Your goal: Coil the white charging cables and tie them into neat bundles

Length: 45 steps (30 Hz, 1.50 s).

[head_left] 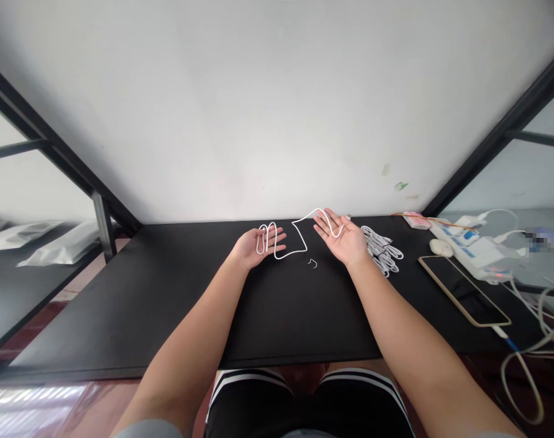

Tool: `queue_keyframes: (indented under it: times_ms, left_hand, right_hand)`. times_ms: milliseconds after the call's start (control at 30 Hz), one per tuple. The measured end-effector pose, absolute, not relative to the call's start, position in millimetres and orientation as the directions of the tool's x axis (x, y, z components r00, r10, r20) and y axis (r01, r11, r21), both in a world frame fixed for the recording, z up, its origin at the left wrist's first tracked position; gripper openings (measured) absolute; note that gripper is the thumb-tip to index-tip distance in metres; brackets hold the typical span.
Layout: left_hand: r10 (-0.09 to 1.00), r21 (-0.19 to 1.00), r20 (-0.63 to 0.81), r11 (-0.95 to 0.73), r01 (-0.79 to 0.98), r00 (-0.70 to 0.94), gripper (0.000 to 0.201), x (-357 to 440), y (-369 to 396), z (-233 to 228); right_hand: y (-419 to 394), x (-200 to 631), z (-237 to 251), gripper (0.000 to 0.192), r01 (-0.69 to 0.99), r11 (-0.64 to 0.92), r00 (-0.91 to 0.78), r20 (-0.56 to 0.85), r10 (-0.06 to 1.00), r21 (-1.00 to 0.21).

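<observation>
A white charging cable (299, 233) runs between my two hands above the black desk. My left hand (257, 246) is palm up with its fingers spread, and several loops of the cable hang across it, held near the thumb. On the other side, my right hand (343, 240) also faces up with fingers apart. The cable crosses its palm and is held by the thumb, with a connector end (348, 217) showing just past it. A short thin white twist tie (312, 263) lies on the desk between the hands.
Beside my right hand lies a bundle of coiled white cables (381, 250). Farther right are a phone (464, 289) with a cord plugged in, a cream earbud case (441, 247) and a crowded power strip (469, 243). Black frame posts (103, 225) flank the desk (167, 292).
</observation>
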State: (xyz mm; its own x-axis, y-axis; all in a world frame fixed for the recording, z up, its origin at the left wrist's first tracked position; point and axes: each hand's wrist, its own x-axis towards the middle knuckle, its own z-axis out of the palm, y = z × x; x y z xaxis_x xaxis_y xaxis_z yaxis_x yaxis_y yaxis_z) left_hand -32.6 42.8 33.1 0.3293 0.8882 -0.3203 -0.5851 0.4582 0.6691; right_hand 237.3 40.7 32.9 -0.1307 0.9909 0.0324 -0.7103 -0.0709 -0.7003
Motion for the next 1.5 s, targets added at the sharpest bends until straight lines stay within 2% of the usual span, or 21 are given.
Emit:
queue_keyframes:
  times_ms: [200,367,433,500,600,700,800,867,933,1033,1133,1200,1267,1367,1500]
  left_hand:
    - [0.895,0.670,-0.309,0.445,-0.594,0.322,0.032,-35,45,33]
    - [0.893,0.715,-0.334,0.449,-0.536,0.303,0.027,-31,42,35]
    - [0.911,0.810,-0.326,0.406,-0.424,0.251,0.031,-28,39,33]
    - [0.952,0.928,-0.241,0.283,-0.243,0.191,0.036,-25,35,30]
    - [0.961,0.996,-0.075,0.063,0.055,0.265,0.050,-20,28,27]
    - [0.912,0.939,-0.046,-0.100,0.329,0.408,0.055,-16,22,28]
    - [0.898,0.831,-0.050,-0.206,0.517,0.438,0.039,-15,19,32]
    - [0.897,0.784,-0.052,-0.235,0.574,0.438,0.026,-16,19,36]
    - [0.903,0.788,-0.028,-0.245,0.565,0.430,0.024,-18,19,39]
    - [0.934,0.877,0.087,-0.237,0.417,0.347,0.036,-19,20,41]
    - [0.978,0.960,0.159,-0.184,0.211,0.133,0.046,-20,25,39]
    - [0.987,0.982,0.161,-0.157,0.103,-0.024,0.048,-19,29,35]
    - [0.973,0.983,0.175,-0.165,0.076,-0.151,0.047,-19,32,32]
    - [0.931,0.963,0.243,-0.200,0.179,-0.272,0.047,-18,33,32]
    - [0.878,0.916,0.358,-0.266,0.299,-0.318,0.051,-13,29,35]
  right_hand:
    - [41,240,32,0.032,-0.711,-0.062,-0.123,0.037,0.992,-0.700]
    - [36,229,35,0.033,-0.700,-0.111,-0.190,0.033,0.981,-0.706]
    - [33,223,37,0.032,-0.686,-0.140,-0.225,0.025,0.974,-0.714]
    - [30,218,38,0.030,-0.668,-0.159,-0.251,0.019,0.968,-0.727]
    - [28,215,40,0.026,-0.642,-0.154,-0.256,0.021,0.966,-0.751]
    - [29,216,40,0.027,-0.640,-0.117,-0.222,0.036,0.974,-0.760]
    - [33,220,41,0.023,-0.665,-0.104,-0.203,0.046,0.978,-0.740]
    - [35,225,42,0.020,-0.673,-0.122,-0.215,0.035,0.976,-0.729]
    - [37,229,42,0.023,-0.658,-0.124,-0.209,0.022,0.978,-0.743]
    - [39,232,38,0.032,-0.568,-0.035,-0.097,0.025,0.995,-0.822]
    - [39,229,32,0.037,-0.378,0.049,0.020,0.045,0.999,-0.924]
    - [38,225,28,0.041,-0.228,0.069,0.021,0.066,0.998,-0.971]
    - [34,221,26,0.045,-0.071,0.091,-0.057,0.095,0.994,-0.993]
    - [28,215,28,0.051,0.151,0.152,-0.265,0.108,0.958,-0.977]
    - [23,208,31,0.057,0.293,0.249,-0.451,0.097,0.887,-0.923]
